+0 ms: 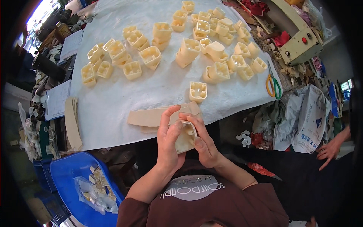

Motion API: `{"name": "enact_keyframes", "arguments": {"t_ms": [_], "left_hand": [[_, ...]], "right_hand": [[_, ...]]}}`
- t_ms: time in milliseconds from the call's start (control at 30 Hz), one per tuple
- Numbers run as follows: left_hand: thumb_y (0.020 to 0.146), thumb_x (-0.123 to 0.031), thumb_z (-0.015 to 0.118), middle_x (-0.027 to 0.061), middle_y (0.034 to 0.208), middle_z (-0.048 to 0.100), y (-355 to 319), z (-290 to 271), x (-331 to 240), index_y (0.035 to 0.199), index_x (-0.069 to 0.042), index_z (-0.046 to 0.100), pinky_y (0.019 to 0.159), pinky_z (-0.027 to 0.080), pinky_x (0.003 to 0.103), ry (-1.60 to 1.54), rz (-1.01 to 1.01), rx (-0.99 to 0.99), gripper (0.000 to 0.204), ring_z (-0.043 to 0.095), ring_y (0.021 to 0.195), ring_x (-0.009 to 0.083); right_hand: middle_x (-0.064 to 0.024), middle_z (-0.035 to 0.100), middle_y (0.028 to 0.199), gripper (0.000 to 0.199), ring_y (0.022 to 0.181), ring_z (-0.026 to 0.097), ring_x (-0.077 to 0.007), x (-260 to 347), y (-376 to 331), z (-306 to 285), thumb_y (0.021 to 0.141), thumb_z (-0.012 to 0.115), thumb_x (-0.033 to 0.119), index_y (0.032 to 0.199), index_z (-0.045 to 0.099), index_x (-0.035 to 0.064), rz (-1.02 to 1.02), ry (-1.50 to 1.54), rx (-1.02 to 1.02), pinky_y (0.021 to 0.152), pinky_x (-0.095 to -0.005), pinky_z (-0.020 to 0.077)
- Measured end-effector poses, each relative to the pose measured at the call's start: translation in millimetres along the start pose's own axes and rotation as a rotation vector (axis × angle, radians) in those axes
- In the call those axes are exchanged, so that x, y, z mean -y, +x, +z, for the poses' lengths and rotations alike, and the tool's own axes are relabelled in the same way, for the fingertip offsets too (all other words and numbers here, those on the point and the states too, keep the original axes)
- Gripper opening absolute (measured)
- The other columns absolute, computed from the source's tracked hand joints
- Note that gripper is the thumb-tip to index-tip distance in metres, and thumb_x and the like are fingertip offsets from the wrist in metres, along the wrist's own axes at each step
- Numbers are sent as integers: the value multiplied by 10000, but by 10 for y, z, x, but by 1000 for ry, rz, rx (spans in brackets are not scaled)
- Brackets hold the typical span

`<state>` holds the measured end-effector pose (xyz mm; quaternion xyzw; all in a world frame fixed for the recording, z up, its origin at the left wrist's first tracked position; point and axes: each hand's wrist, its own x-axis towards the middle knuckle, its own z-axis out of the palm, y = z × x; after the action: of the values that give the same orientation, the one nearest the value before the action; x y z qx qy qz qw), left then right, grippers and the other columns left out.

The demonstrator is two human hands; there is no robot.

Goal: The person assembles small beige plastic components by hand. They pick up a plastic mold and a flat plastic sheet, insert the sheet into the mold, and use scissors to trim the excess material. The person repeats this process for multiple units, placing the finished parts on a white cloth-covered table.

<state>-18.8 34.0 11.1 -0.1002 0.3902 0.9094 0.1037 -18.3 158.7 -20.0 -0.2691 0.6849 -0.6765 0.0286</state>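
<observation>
Between my two hands is a cream plastic cup-like part (186, 140), its open side facing up and to the right. My left hand (168, 140) grips its left wall, with the index finger raised. Around the far rim and right wall curl the fingers of my right hand (203, 142), the thumb against the rim. Just beyond my hands lies a stack of beige fabric strips (149, 116) at the table's near edge. Another cream part (198, 91) stands alone behind the strips, open side up.
Many similar cream parts (188, 51), some stacked, cover the far half of the white-covered table (102, 121). Scissors (273, 85) with orange and green handles lie at the right edge. A blue chair (68, 170) holds plastic bags and scraps. At right rests another person's hand (332, 147).
</observation>
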Motion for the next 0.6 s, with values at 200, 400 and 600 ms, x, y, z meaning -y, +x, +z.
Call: {"name": "enact_keyframes", "arguments": {"t_ms": [200,400,600], "left_hand": [[842,-301,545,121,1143,519,2,-19,69,1311,-90,368,903,438,366,-169,-68,-60,544,534,1030,243],[874,-502,466,127,1134,507,23,-118,143,1416,-161,210,785,475,312,-179,-31,178,690,537,1008,225],[855,-577,460,252,1071,506,115,-11,0,1385,-69,245,419,503,278,-263,18,282,765,557,793,321]], "right_hand": [[-179,212,1434,558,1340,176,-325,-65,-71,5,952,360,240,1412,168,-12,163,274,1,1093,-400,143],[-165,345,1321,566,1229,318,-312,217,-64,-480,955,387,364,1371,265,0,-82,-210,32,1042,-401,226],[-124,543,1004,478,792,577,-164,818,-382,-2102,865,522,200,1262,341,5,-28,-77,-992,747,-303,446]]}}
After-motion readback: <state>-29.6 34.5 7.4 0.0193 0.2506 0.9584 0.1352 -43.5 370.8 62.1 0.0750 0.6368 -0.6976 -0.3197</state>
